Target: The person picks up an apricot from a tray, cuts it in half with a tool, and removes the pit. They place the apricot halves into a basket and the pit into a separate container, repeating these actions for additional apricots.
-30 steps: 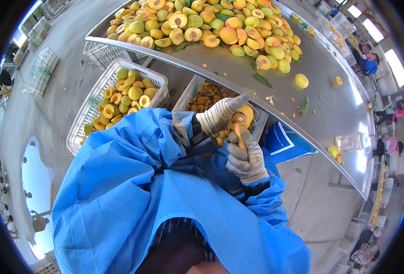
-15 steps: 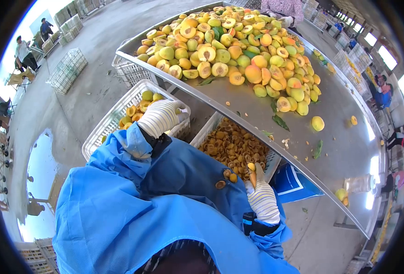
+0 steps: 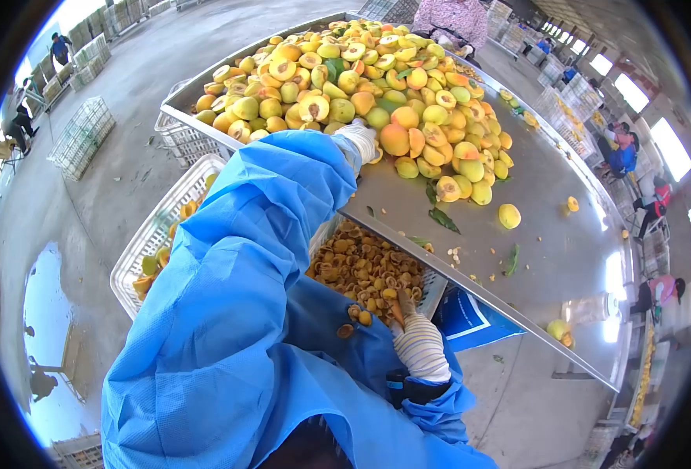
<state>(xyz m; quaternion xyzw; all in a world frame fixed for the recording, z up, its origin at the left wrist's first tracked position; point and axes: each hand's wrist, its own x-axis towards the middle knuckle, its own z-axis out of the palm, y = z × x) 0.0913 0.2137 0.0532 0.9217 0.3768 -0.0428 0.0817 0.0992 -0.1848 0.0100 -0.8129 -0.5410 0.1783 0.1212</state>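
In the upper middle of the frame I see the gloved left hand at the lower edge of the fruit heap, which lies on the metal table; its fingers are mostly hidden, so I cannot tell if they are apart or closed on a fruit. For such a pick I would take one piece from the edge, gently, so that the others do not roll. The right hand, below centre, is closed around a slim wooden-looking tool near the crate of brown pieces; I would hold its tip away from the clothes. This tip I cannot make out well. The blue sleeve covers much of the white crate at left, and the person at top is cut off.
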